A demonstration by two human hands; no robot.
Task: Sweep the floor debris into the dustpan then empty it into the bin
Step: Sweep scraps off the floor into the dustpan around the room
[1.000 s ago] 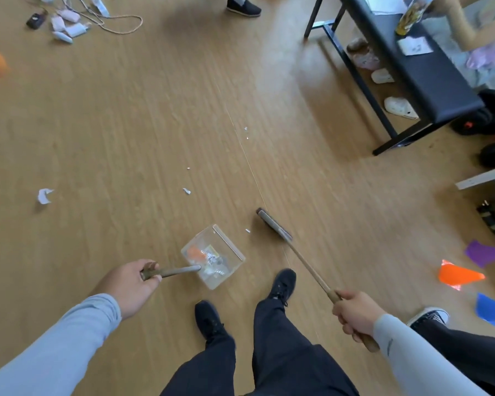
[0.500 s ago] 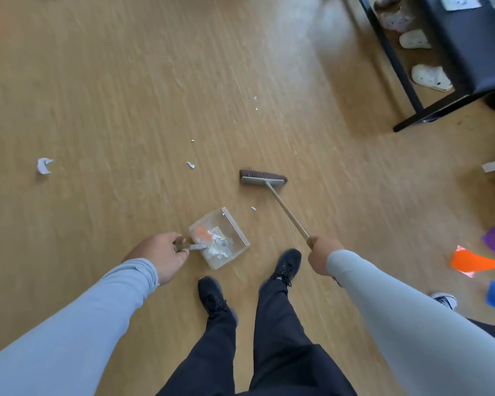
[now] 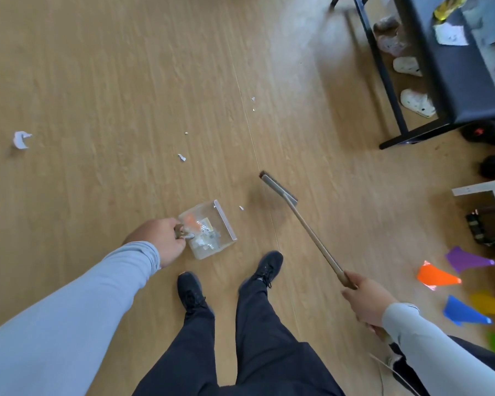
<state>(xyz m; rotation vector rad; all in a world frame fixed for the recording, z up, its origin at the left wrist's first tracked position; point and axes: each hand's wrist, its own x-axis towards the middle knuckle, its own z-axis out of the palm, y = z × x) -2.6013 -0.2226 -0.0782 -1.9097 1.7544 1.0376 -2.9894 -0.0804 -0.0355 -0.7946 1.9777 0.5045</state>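
Floor: wood-look floor [image 3: 97,81] with white scraps scattered; one small scrap [image 3: 241,207] lies between the dustpan lip and the broom head.
Dustpan: clear dustpan [image 3: 209,228] sits flat by my feet, mouth facing right, already holding orange and pale bits.
Left grip: my left hand [image 3: 157,238] is wrapped tight round the dustpan handle.
Right grip: my right hand [image 3: 365,302] is closed round the broom [image 3: 277,190] stick.
Advice: I'd land the bristles beyond the scrap, draw short and low toward the lip, and press the pan down.
Bin: not in view.
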